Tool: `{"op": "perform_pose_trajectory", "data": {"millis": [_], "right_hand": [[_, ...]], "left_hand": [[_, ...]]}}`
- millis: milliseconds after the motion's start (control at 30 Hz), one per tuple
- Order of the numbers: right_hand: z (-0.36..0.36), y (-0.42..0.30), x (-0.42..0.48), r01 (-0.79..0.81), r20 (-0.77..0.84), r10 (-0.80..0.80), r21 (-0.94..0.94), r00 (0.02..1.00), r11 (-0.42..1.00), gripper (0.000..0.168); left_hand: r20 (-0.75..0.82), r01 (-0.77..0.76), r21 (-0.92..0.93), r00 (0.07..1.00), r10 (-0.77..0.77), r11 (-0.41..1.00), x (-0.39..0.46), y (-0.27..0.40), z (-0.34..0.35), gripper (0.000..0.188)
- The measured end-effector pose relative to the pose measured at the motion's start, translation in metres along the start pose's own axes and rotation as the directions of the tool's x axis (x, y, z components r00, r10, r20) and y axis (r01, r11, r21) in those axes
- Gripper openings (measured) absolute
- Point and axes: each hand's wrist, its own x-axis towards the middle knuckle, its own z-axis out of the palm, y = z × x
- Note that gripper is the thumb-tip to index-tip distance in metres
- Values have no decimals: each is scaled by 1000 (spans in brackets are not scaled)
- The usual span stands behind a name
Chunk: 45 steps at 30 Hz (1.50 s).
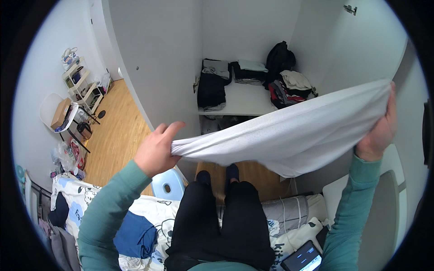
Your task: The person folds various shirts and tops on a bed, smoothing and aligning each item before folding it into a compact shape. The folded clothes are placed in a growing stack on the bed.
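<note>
A white cloth, seemingly a garment (271, 135), hangs stretched between my two hands in front of an open wardrobe. Its left end is bunched in my left hand (157, 149), with the index finger sticking out. My right hand (378, 130) grips the other end, higher up at the far right. Past the cloth, the wardrobe shelf (242, 96) carries folded dark trousers (212, 89), a pile with a pale folded cloth (252, 65) on top, and a heap of mixed clothes (290, 89). A dark bag or bundled garment (280, 59) stands at the back.
I sit on a bed with a printed sheet (166, 216); a blue garment (135, 235) lies at left and a phone (303, 259) at right. A light-blue stool (168, 184) stands by the bed. Further left are a white chair (51, 108) and a shelf rack (81, 83).
</note>
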Motion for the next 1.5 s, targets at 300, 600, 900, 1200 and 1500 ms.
{"op": "perform_pose_trajectory", "data": {"millis": [300,600,900,1200,1500], "right_hand": [[51,-36,-64,609,797,-245,-184,552,772,23],[39,-19,12,852,988,-40,-107,148,512,43],[5,1,61,827,932,209,-359,295,433,31],[3,21,110,946,946,-38,-322,321,-42,23],[-43,-74,3,825,910,-12,-371,415,426,48]], "left_hand": [[63,-157,-882,895,441,445,-13,113,-1,66],[437,401,-855,898,44,329,-37,45,1,18],[-215,-159,2,964,156,987,-9,0,-59,11],[-375,-82,776,738,561,626,30,-16,-148,13],[-272,-178,536,889,369,825,-144,25,-175,41]]}}
